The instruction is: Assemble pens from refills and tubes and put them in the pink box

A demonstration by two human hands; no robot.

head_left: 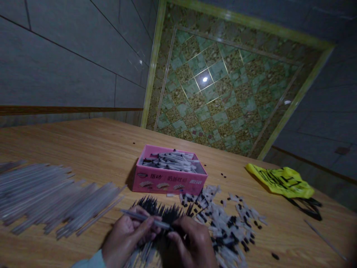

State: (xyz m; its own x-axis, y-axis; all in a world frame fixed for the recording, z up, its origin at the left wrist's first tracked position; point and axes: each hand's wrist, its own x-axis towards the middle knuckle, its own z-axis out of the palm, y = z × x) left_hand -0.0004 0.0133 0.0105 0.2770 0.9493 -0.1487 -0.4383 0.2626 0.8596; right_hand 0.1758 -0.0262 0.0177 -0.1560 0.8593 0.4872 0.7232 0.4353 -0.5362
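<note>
My left hand is closed around a slim, translucent grey pen, which lies slantwise across its fingers. At the pen's right end, the fingers of my right hand pinch a dark part, mostly hidden by the fingers. Beneath and behind both hands is a heap of thin pieces with pointed black tips. Close to the right of my right hand lie many small translucent caps mixed with little black plugs. A pink box just beyond the hands holds a pile of pens with dark ends.
Clear tubes lie in a broad layer on the left of the wooden table. On the right are a yellow bag with black straps and a thin rod. A few black bits are scattered about. Tiled walls stand behind.
</note>
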